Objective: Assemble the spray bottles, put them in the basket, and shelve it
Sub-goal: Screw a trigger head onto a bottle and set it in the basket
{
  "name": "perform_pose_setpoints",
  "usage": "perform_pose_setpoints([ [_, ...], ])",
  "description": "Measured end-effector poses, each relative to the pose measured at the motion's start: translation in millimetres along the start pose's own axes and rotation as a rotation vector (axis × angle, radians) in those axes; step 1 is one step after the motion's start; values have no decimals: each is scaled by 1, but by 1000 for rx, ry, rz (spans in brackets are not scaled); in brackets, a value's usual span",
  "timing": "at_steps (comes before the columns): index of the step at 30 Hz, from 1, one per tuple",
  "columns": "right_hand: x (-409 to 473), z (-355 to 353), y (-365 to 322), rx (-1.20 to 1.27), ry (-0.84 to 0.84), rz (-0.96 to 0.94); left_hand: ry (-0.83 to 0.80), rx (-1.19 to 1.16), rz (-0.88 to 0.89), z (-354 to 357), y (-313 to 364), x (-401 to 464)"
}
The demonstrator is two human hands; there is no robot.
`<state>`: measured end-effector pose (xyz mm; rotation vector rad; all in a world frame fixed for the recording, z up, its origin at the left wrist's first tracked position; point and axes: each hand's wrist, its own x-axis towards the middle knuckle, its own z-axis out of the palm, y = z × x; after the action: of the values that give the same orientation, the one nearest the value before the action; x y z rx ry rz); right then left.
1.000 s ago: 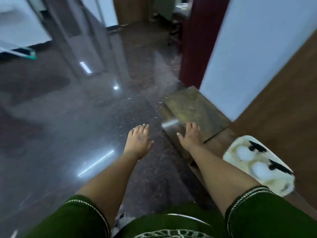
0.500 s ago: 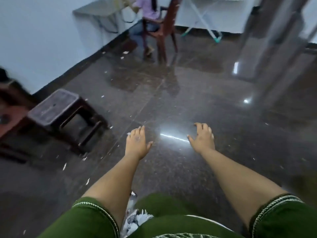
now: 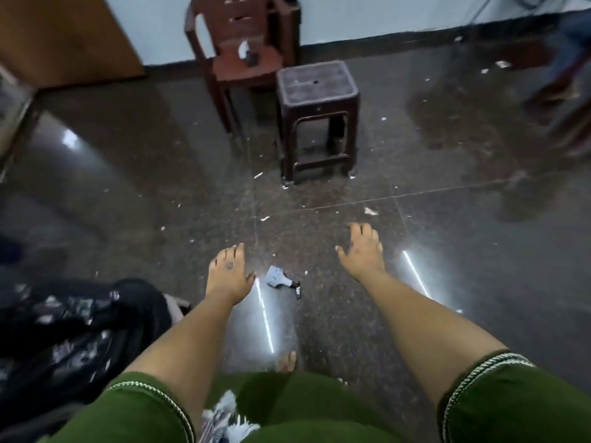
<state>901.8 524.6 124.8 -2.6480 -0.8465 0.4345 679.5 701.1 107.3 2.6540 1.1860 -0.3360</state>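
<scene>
My left hand and my right hand are both stretched out in front of me above the dark polished floor, palms down, fingers apart, holding nothing. No spray bottle, basket or shelf shows in the head view. A small white and black scrap lies on the floor between my hands.
A dark brown plastic stool stands ahead, with a brown plastic chair behind it against the white wall. A wooden cabinet is at the far left. A black plastic bag lies at my lower left. Another person's legs are at the far right.
The view has swung left across the room: the stool, earlier at the left edge, is now straight ahead with the chair behind it. Both hands stay outstretched and empty.
</scene>
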Motion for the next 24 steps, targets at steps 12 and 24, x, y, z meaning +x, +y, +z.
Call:
perform_pose_setpoints([
  [12, 69, 186, -36, 25, -338, -37, -143, -157, -230, 113, -49, 57],
  [24, 174, 450, 67, -54, -607, 223, -416, -248, -274, 357, -69, 224],
])
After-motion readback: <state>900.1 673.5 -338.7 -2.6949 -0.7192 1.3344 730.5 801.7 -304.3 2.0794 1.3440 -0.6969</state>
